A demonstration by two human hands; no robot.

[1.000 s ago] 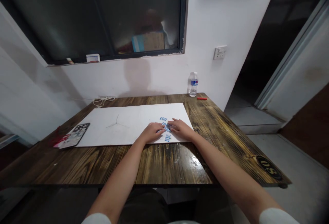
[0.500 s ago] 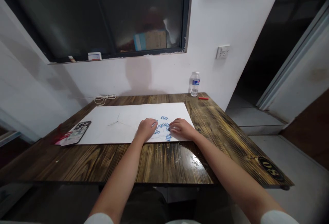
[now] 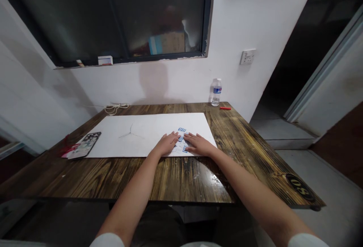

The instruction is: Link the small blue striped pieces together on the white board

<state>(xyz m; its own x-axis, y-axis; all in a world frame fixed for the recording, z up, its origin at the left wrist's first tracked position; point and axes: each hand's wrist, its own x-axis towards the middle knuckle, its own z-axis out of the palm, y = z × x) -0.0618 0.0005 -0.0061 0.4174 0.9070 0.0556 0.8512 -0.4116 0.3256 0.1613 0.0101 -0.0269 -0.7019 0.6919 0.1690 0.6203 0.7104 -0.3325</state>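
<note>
Several small blue-and-white striped pieces (image 3: 182,129) lie on the right part of a white board (image 3: 153,126). My left hand (image 3: 168,143) rests flat over some of them from the left, its fingers stretched out. From the right, my right hand (image 3: 198,143) lies palm down with fingers spread, covering others. A narrow gap separates the fingertips of both hands, and a few pieces show in it. One more piece (image 3: 185,148) peeks out near my right thumb. How many pieces are under the hands is hidden.
Thin dark lines (image 3: 131,132) mark the board's left half. A phone in a patterned case (image 3: 86,145) lies at its left edge. Along the wooden table's (image 3: 181,179) back are a coiled white cable (image 3: 115,107), a water bottle (image 3: 216,92) and a red pen-like object (image 3: 225,108).
The fingers of both hands have straightened and spread flat over the pieces. My left hand has shifted slightly right, and fewer pieces show between the hands.
</note>
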